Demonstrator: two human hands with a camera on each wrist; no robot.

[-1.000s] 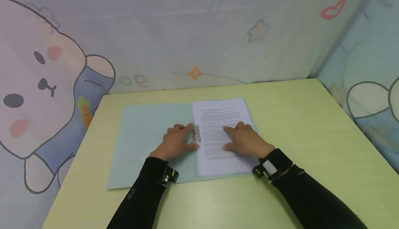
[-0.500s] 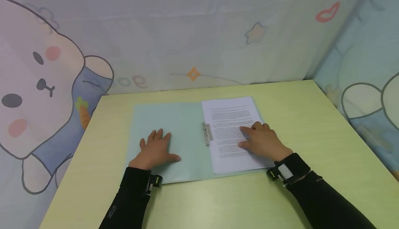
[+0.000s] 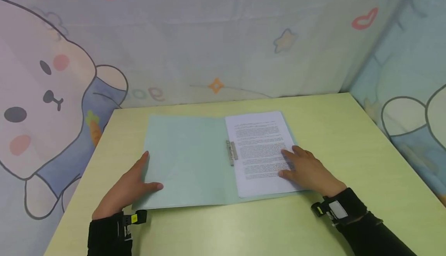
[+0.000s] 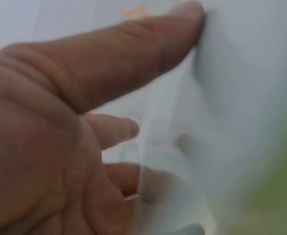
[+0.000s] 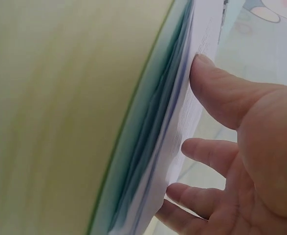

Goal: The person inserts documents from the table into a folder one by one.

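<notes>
An open folder [image 3: 188, 159] is laid flat on the table [image 3: 348, 140]. Its left cover edge is pinched in the left hand [image 3: 127, 190], thumb on top. The paper stack [image 3: 259, 147] inside is pressed by the right hand [image 3: 310, 170], grip wide and flat.

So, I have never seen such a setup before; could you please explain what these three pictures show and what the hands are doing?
No machine here: a person wears three cameras. The wide picture comes from the head, the two close ones from the wrists. On the table lies an open folder with a metal clip in the middle and printed pages on its right half. The left hand is at the folder's left edge, thumb on the cover and fingers seemingly beneath. The right hand rests on the pages, with fingers at their right edge.
</notes>
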